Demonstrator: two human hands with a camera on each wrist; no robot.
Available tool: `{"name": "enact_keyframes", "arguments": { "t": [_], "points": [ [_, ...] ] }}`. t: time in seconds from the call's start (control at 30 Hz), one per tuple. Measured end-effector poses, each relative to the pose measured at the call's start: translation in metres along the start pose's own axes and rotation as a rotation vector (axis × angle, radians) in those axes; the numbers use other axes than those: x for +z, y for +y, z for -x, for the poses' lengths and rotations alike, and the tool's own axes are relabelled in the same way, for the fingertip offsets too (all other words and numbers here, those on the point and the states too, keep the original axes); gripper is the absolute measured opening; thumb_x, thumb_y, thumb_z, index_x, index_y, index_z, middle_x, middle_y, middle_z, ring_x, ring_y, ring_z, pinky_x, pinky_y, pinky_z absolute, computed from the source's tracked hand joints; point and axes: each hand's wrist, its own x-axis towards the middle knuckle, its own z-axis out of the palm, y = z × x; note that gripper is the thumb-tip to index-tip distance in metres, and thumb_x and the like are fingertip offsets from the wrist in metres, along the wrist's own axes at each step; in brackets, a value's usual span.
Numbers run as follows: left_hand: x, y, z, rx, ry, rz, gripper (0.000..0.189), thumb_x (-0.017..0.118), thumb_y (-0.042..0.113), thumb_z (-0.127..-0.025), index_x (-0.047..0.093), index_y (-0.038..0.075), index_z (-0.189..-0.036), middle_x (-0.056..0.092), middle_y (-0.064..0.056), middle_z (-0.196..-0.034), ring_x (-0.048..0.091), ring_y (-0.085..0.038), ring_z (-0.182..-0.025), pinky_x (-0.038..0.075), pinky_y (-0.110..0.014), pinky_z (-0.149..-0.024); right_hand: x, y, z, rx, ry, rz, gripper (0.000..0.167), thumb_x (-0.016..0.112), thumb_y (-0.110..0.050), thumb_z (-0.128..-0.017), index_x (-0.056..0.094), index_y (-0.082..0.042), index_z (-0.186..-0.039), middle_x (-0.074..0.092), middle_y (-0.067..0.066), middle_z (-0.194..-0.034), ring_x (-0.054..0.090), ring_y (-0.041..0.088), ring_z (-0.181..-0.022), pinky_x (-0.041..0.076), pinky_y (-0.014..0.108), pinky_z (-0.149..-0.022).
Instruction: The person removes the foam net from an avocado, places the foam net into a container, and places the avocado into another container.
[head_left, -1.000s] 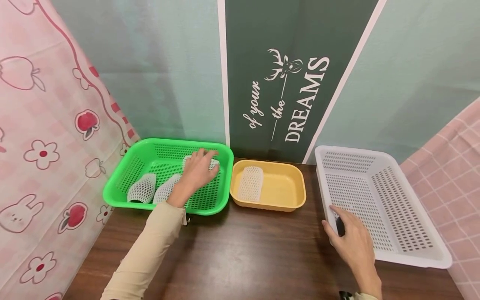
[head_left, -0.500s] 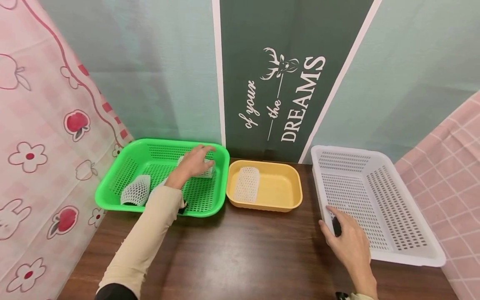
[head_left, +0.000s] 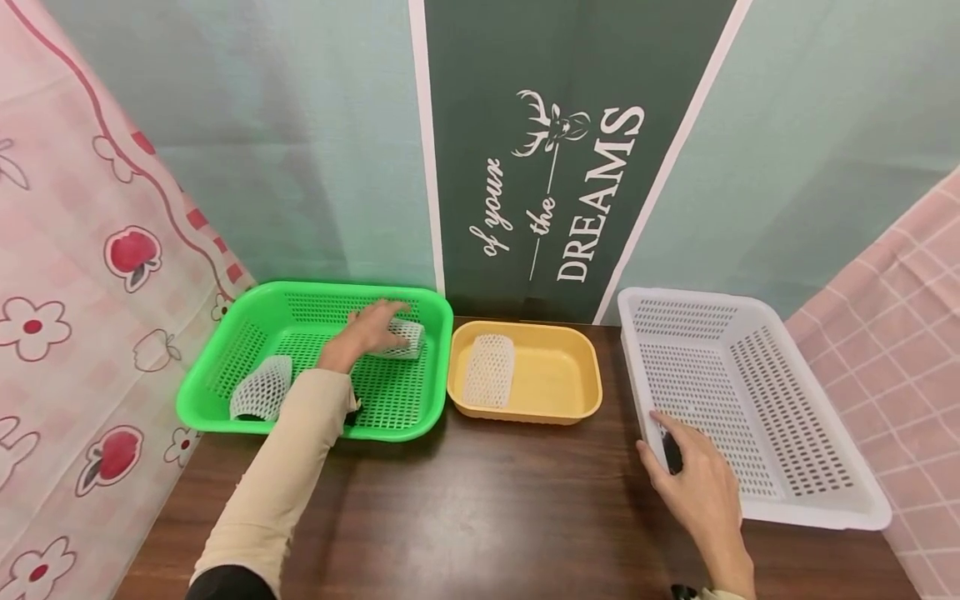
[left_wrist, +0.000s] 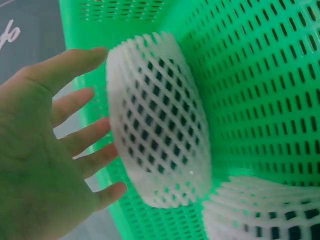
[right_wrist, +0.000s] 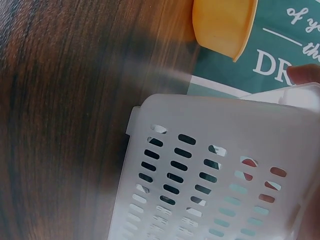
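Observation:
My left hand (head_left: 367,329) reaches into the green basket (head_left: 315,429), fingers spread beside a white foam net sleeve (left_wrist: 160,120). Something dark shows through the sleeve's mesh, its kind hidden. In the left wrist view the fingertips are right at the sleeve's side. A second foam net sleeve (head_left: 262,389), also with something dark inside, lies at the basket's left. On the right, my right hand (head_left: 701,483) holds the near left rim of a white basket (head_left: 821,521), thumb outside and other fingers inside. The right wrist view shows this basket's slotted wall (right_wrist: 200,150) up close.
Between the baskets stands a yellow tray (head_left: 555,383) with a foam net sleeve (head_left: 490,371) at its left. All three containers stand on a dark wooden table (head_left: 465,517). A printed cloth (head_left: 570,208) hangs close behind, with pink cloths at both sides.
My left hand has shifted left over the foam net sleeve, so more of its right end shows. The forearm now covers the middle sleeve. My right hand stays at the rim; the view has turned slightly.

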Motion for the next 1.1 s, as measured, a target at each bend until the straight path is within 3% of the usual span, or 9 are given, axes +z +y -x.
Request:
{"name": "enact_keyframes", "arguments": {
  "t": [0.1, 0.27, 0.43, 0.63, 0.93, 1.1],
  "points": [
    [0.007, -0.010, -0.003, -0.025, -0.023, 0.010, 0.070, 0.073, 0.027, -0.089, 0.041, 0.016, -0.150, 0.028, -0.022, -0.159, 0.027, -0.049, -0.143, 0.012, -0.074, -0.113, 0.001, -0.001, 0.000, 0.006, -0.006, -0.002, 0.048, 0.073, -0.035, -0.087, 0.064, -0.015, -0.129, 0.065, 0.022, -0.127, 0.059, 0.045, -0.115, 0.047, 0.062, -0.088],
    [0.015, -0.020, -0.007, -0.025, -0.002, 0.046, 0.072, 0.078, 0.017, -0.084, 0.044, 0.016, -0.148, 0.031, -0.022, -0.155, 0.028, -0.049, -0.140, 0.016, -0.075, -0.110, 0.001, -0.003, 0.000, 0.016, 0.000, -0.004, 0.048, 0.074, -0.035, -0.086, 0.065, -0.015, -0.129, 0.065, 0.022, -0.126, 0.059, 0.045, -0.114, 0.047, 0.062, -0.087],
    [0.020, -0.028, -0.008, -0.015, -0.003, 0.020, 0.076, 0.077, 0.005, -0.083, 0.041, 0.016, -0.150, 0.028, -0.025, -0.152, 0.025, -0.050, -0.137, 0.029, -0.071, -0.105, 0.002, -0.004, 0.000, 0.013, -0.001, -0.012, 0.048, 0.074, -0.034, -0.086, 0.065, -0.015, -0.129, 0.066, 0.022, -0.125, 0.061, 0.045, -0.111, 0.048, 0.062, -0.084],
    [0.025, -0.030, -0.011, -0.060, 0.001, -0.027, 0.081, 0.072, -0.002, -0.084, 0.035, 0.018, -0.153, 0.028, -0.027, -0.151, 0.029, -0.050, -0.134, 0.039, -0.065, -0.100, 0.001, -0.003, 0.002, 0.025, -0.010, -0.006, 0.048, 0.075, -0.032, -0.086, 0.065, -0.015, -0.129, 0.066, 0.023, -0.125, 0.060, 0.047, -0.111, 0.048, 0.063, -0.083],
    [0.026, -0.025, -0.011, -0.111, -0.042, 0.029, 0.083, 0.070, -0.004, -0.084, 0.032, 0.018, -0.154, 0.025, -0.032, -0.151, 0.030, -0.058, -0.136, 0.043, -0.065, -0.096, 0.003, -0.001, 0.002, 0.005, 0.025, -0.005, 0.048, 0.076, -0.030, -0.084, 0.066, -0.014, -0.127, 0.068, 0.022, -0.121, 0.063, 0.046, -0.107, 0.050, 0.061, -0.081],
    [0.023, -0.024, -0.010, -0.107, -0.016, -0.024, 0.080, 0.071, -0.002, -0.085, 0.034, 0.019, -0.153, 0.034, -0.032, -0.145, 0.035, -0.059, -0.132, 0.027, -0.076, -0.106, 0.003, -0.001, 0.001, -0.002, 0.042, -0.008, 0.047, 0.076, -0.029, -0.083, 0.066, -0.014, -0.127, 0.068, 0.022, -0.121, 0.063, 0.047, -0.106, 0.050, 0.062, -0.079]
  ]
}}
